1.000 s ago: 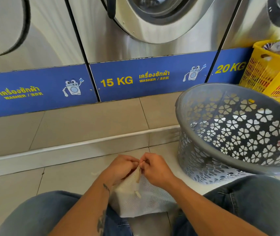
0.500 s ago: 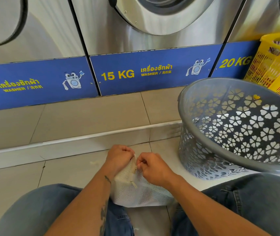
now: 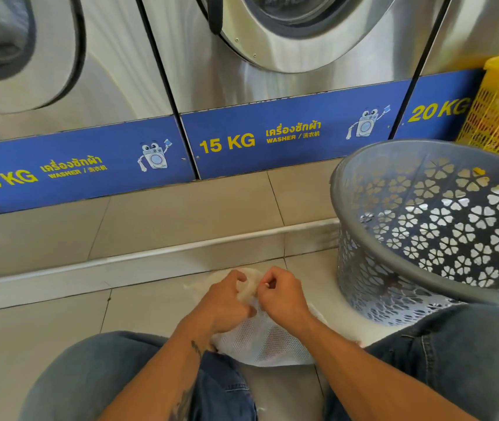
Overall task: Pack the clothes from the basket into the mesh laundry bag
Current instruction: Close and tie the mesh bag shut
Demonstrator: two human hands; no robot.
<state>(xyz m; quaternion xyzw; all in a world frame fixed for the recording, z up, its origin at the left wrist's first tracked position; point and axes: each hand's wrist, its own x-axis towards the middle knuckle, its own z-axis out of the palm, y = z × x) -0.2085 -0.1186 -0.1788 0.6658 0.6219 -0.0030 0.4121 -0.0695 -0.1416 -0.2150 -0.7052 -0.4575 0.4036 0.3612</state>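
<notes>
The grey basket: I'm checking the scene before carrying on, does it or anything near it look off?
The grey basket is tipped toward the person rather than standing upright, and no clothes show inside. Otherwise nothing is spilled or damaged; both hands, left hand and right hand, grip the mesh bag.

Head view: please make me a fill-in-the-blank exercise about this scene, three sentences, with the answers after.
1. Both hands, left and right, grip the top of the white ____ bag.
2. The grey basket stands on the person's ____ side.
3. Behind it stands a basket coloured ____.

Answers: mesh; right; yellow
</notes>
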